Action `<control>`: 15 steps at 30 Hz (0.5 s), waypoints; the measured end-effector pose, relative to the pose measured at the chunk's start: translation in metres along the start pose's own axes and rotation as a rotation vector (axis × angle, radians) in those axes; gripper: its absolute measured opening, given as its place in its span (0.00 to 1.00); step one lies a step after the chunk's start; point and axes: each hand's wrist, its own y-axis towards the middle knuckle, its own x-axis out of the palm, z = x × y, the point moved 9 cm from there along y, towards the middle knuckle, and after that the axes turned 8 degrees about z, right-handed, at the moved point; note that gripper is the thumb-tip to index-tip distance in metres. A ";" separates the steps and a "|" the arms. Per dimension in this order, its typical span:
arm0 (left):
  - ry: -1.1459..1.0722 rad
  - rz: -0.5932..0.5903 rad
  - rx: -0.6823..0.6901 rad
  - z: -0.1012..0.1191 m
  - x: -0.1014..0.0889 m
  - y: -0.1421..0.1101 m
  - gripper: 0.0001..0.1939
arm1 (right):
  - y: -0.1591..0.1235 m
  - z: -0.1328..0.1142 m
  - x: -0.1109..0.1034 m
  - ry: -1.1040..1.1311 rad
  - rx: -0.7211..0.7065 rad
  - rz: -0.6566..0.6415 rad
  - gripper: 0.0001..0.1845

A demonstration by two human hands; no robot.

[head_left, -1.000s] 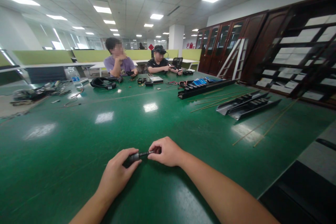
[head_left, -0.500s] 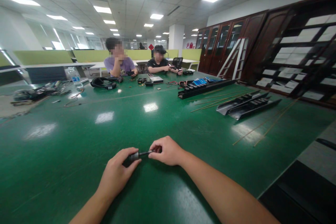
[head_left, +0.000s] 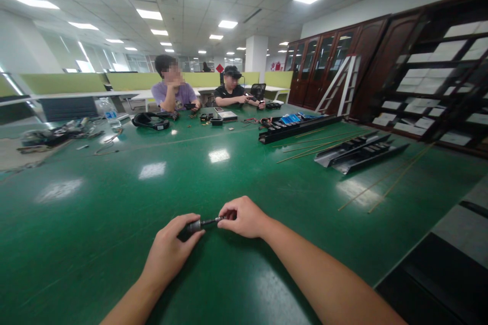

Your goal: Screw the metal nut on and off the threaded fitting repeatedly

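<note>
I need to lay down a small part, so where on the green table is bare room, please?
Free: the green table between the hands and the black box, and between the right forearm and the nearest thin rods. Crowded: far left, around the bottle and cluttered pile; farther right, around the black channels.

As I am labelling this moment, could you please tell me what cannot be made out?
Head view: the rear end of the dark tool is hidden by the left hand.
Head view: the far end of its thin shaft is covered by the right hand.
Head view: the bottle label is too small and blurred to read.
Head view: the left forearm is cut off by the bottom edge.
</note>
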 end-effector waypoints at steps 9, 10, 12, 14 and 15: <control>0.013 0.001 -0.013 -0.002 -0.001 0.000 0.16 | 0.001 0.003 -0.002 -0.024 0.002 0.031 0.10; 0.014 0.001 -0.012 -0.002 -0.001 0.001 0.17 | 0.001 0.003 -0.002 -0.024 0.001 0.032 0.10; 0.017 0.000 -0.018 -0.002 -0.001 0.000 0.19 | 0.001 0.003 -0.003 -0.024 -0.002 0.033 0.10; 0.016 -0.003 -0.036 -0.004 -0.001 0.000 0.22 | 0.001 0.003 -0.003 -0.021 -0.003 0.033 0.10; 0.014 -0.004 -0.047 -0.005 -0.001 0.000 0.23 | 0.001 0.002 -0.003 -0.020 -0.001 0.032 0.10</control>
